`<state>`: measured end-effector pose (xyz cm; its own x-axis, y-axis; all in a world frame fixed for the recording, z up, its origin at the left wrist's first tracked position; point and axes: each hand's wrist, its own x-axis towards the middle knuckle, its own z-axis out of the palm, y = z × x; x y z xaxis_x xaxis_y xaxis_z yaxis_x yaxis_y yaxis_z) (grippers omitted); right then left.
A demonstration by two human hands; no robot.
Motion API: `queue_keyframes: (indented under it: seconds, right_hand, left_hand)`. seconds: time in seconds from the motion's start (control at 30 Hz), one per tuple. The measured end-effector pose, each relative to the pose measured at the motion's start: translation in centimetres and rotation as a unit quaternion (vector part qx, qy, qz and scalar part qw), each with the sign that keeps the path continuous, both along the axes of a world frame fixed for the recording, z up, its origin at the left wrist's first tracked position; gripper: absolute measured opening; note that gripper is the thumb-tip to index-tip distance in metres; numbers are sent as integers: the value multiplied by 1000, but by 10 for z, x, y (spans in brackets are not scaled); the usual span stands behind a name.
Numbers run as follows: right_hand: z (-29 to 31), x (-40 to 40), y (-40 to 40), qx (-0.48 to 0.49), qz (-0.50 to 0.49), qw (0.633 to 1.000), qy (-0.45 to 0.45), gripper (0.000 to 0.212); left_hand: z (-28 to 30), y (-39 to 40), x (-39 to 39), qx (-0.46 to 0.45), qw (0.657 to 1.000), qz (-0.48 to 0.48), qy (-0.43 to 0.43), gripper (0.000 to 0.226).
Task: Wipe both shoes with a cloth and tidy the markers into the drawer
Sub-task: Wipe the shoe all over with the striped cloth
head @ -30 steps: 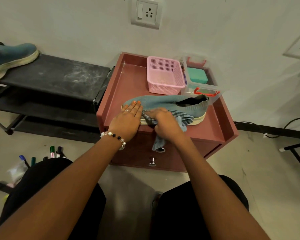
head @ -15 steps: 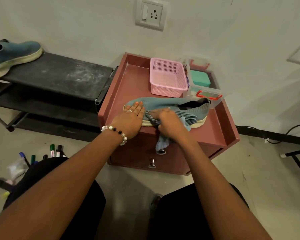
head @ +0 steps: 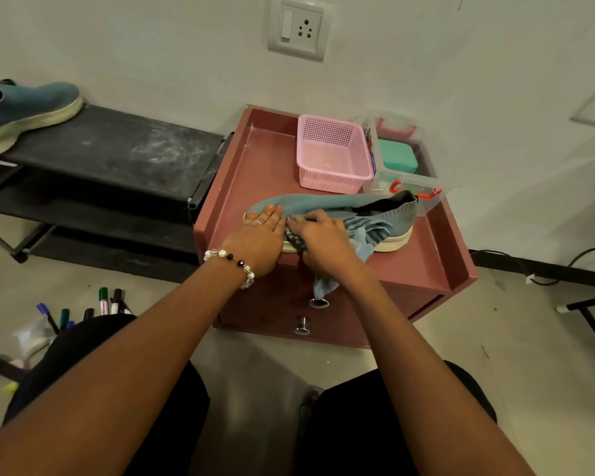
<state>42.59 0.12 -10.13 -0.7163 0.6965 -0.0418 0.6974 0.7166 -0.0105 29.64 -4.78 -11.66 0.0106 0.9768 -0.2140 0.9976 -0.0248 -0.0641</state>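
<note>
Head view: left hand (head: 260, 240) lies flat, pinning the toe of the shoe (head: 327, 205), while the right hand (head: 323, 240) is bunched around the cloth (head: 364, 235), rubbing its side — wiping step. Second shoe (head: 24, 108) sits far left, markers (head: 103, 304) lie below-left. Next up: probably swap shoes. No readable labels.
</note>
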Motion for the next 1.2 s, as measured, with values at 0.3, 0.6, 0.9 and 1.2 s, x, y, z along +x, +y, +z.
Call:
queue_keyframes:
  seconds: [0.3,0.6,0.9,1.2]
  right_hand:
    - [15,29,21,78,-216,973,-31,32]
    - [21,12,21,156,-233,913,296,49]
    - [-8,1,26,104,-35,994,3,43]
    - [-7,1,27,110,-166,980,-8,30]
  left_hand:
    - [2,0,-2,-4,1000,-9,3,70]
    - [4,0,2,-2,1000,1,14,72]
    - [2,0,0,0,1000,-6,2,70]
    - [1,2,-4,-22,1000,-5,-20,75]
